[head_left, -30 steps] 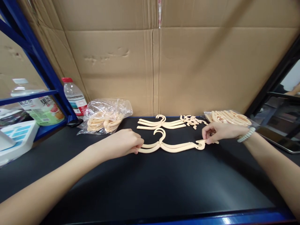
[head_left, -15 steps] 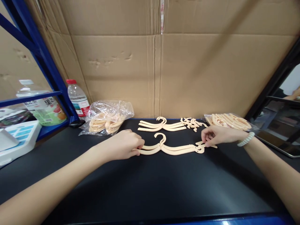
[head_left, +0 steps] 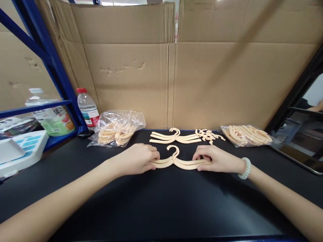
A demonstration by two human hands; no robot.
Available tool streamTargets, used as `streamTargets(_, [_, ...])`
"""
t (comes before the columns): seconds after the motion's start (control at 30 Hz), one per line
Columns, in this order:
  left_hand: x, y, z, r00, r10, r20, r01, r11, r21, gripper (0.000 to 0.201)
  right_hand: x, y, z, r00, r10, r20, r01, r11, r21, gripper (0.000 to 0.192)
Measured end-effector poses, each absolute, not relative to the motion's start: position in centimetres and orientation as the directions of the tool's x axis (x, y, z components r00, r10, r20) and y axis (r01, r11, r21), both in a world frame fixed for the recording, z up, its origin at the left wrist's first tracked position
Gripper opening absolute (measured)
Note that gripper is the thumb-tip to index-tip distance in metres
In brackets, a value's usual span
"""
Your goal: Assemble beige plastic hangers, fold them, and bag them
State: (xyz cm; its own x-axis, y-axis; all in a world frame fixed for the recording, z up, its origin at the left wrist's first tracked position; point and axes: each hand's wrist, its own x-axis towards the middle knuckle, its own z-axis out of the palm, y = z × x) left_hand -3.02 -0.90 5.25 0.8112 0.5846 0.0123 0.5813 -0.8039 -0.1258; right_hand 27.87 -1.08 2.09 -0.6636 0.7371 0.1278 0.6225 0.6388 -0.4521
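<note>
Both hands pinch one item: a stack of cream plastic hangers [head_left: 176,161] lying flat on the black tabletop [head_left: 161,201], hook pointing away from the person. Left hand [head_left: 137,159], fingers closed over the stack's left arm ends. Right hand [head_left: 214,159], fingers closed over the stack's right arm ends; pale bead bracelet [head_left: 245,168] on that wrist. Other items, placed relative to the held stack, left to right: white box with blue squares [head_left: 20,148], far left, on a lower surface; bottle with green fruit label [head_left: 51,116], far left, behind the blue rack frame [head_left: 58,77]; clear water bottle with red cap [head_left: 87,107], left and behind; clear plastic bag of cream hangers [head_left: 117,129], left and behind, near the left hand; second stack of hangers [head_left: 175,137], directly behind, apart from the held stack; heap of small cream clips [head_left: 209,135], behind and right, touching the second stack's right end; second clear bag of cream curved parts [head_left: 246,135], right and behind. Cardboard sheets [head_left: 176,77] stand upright behind everything.
</note>
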Motion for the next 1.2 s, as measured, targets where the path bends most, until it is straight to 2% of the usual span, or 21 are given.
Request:
streamTargets(0.5, [-2.4, -0.3, 3.8, 0.803, 0.585, 0.111, 0.595, -0.796, -0.112, 0.015, 29.1, -0.1, 1.8, -0.621, 0.77, 0.143, 0.641, 0.605, -0.472, 0.026])
streamTargets(1.2, [-2.7, 0.1, 3.8, 0.792, 0.6, 0.113, 0.608, -0.792, -0.059, 0.015, 29.0, 0.2, 1.2, -0.585, 0.79, 0.181, 0.667, 0.596, -0.447, 0.028])
